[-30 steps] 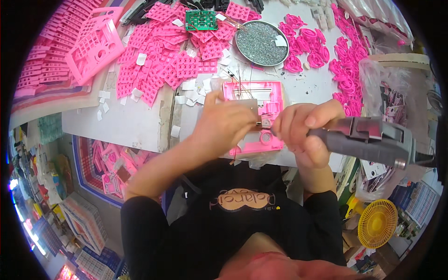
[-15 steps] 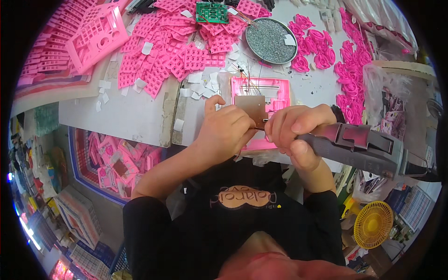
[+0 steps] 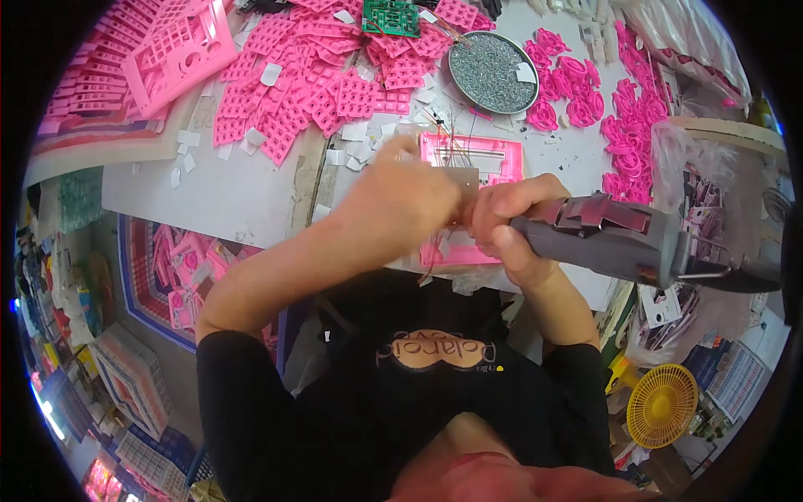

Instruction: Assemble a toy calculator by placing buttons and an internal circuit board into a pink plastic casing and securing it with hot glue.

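My right hand point(image 3: 519, 222) is closed around a dark grey electric screwdriver point(image 3: 606, 243), held on its side with its front end toward the middle. My left hand point(image 3: 410, 197), blurred by motion, is curled right beside the front of the screwdriver. Its fingertips are hidden, so what they pinch cannot be made out. Between and behind the hands shows a brown circuit board point(image 3: 462, 177). The board lies over an open pink plastic housing point(image 3: 512, 159) on the table. Thin wires point(image 3: 447, 138) run up from the housing, and its near part shows below my hands.
Beyond the housing stands a round tray of small metal screws point(image 3: 493, 75). Pink keypad pieces point(image 3: 284, 92) are heaped at the far left with a green circuit board point(image 3: 391, 17). Pink ring-shaped parts point(image 3: 577, 92) lie at right. A basket point(image 3: 138, 276) and yellow fan point(image 3: 662, 406) flank me.
My left hand has shifted and turned, now covering more of the brown board. The screwdriver and my right hand have moved slightly left. The whole view has shifted a little.
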Demonstrator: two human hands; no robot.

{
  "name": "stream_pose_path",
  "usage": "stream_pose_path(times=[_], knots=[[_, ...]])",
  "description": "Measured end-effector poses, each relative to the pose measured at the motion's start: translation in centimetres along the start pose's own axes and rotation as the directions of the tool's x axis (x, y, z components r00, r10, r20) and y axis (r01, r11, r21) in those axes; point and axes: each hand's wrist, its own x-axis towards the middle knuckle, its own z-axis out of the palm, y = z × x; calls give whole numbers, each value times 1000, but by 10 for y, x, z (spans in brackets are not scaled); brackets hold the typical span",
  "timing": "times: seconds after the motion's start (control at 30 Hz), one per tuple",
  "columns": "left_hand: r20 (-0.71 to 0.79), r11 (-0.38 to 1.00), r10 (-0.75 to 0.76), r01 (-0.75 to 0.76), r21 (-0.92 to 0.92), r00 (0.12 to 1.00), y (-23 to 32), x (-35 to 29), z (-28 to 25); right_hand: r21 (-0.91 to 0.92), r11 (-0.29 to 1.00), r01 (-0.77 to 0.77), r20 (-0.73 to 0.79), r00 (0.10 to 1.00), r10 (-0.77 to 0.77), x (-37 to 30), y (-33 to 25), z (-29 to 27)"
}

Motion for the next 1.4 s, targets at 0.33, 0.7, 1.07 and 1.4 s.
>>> stream_pose_path(times=[0.33, 0.7, 1.07, 1.4], knots=[[-365, 947, -197, 80, -311, 910, -4, -42, 22, -13, 1000, -1, 48, 999, 1, -8, 15, 1], [-446, 966, -217, 124, -228, 868, 17, -41, 56, 26, 1000, -6, 94, 996, 3, -4, 8, 0], [-494, 958, -253, 143, -249, 832, 17, -45, 65, 354, 935, 18, 107, 992, -60, 16, -5, 10], [-270, 970, -178, 123, -209, 946, 33, -58, 53, 50, 998, 25, -25, 999, -23, 33, 42, 7]])
